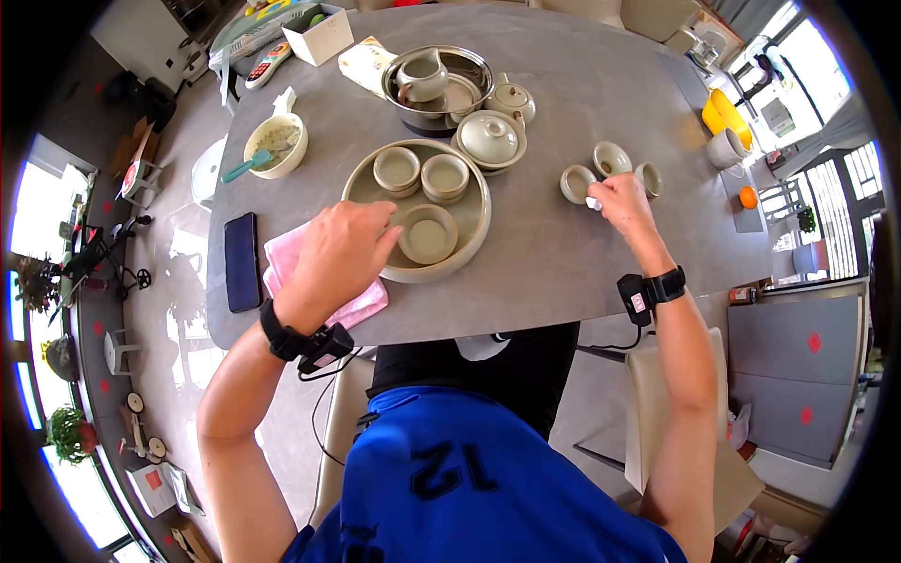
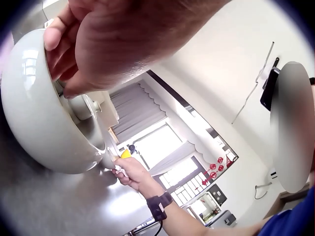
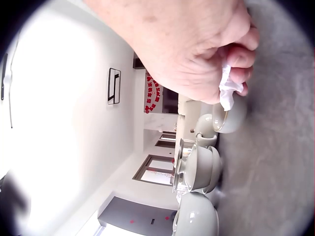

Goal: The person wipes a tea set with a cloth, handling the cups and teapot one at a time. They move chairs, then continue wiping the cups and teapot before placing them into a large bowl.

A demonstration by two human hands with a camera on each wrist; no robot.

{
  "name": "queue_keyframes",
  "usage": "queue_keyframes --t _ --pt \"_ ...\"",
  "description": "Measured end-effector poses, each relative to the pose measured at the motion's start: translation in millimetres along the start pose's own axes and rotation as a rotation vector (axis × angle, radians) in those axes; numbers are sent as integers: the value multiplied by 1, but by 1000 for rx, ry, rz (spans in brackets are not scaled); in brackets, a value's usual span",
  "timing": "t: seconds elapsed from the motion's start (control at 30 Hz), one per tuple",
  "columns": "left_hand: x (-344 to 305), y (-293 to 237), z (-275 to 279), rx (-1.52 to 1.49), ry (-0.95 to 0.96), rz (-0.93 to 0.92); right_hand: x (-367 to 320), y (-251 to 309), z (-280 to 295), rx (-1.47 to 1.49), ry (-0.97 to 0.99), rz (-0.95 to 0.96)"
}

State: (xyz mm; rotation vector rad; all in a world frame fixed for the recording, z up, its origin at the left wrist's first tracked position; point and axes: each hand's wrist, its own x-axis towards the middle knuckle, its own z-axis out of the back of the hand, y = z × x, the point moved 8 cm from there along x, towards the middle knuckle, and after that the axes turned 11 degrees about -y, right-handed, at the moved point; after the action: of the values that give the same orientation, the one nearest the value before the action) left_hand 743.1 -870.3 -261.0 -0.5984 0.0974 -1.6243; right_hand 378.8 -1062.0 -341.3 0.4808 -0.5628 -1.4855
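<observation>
My left hand hovers over the left rim of a large round ceramic tray, its fingers loosely bent. In the left wrist view those fingers reach inside the glossy rim, near a cup. Three small cups stand in the tray; the nearest cup is right beside my left thumb. On the right side of the table, my right hand grips a crumpled white tissue. Close around it stand three more cups, a left cup, a back cup and a right cup.
Behind the tray are a lidded bowl, a teapot and a steel pot holding a pitcher. A pink cloth and a phone lie at left, below a bowl with a teal spoon.
</observation>
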Motion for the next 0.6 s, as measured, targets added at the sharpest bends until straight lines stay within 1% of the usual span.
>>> queue_keyframes --t 0.07,0.37,0.47,0.57,0.6 --pt "6 -6 -6 116 50 -23 2 -2 -2 -8 -4 -8" --pt "24 -4 -34 299 158 -64 3 -7 -6 28 -29 0" --pt "26 -3 -37 299 177 -26 1 -7 -6 21 -13 23" --pt "28 1 -41 295 171 -23 -8 2 4 54 -46 14" --pt "28 1 -40 267 143 -22 -10 1 7 55 -74 34"
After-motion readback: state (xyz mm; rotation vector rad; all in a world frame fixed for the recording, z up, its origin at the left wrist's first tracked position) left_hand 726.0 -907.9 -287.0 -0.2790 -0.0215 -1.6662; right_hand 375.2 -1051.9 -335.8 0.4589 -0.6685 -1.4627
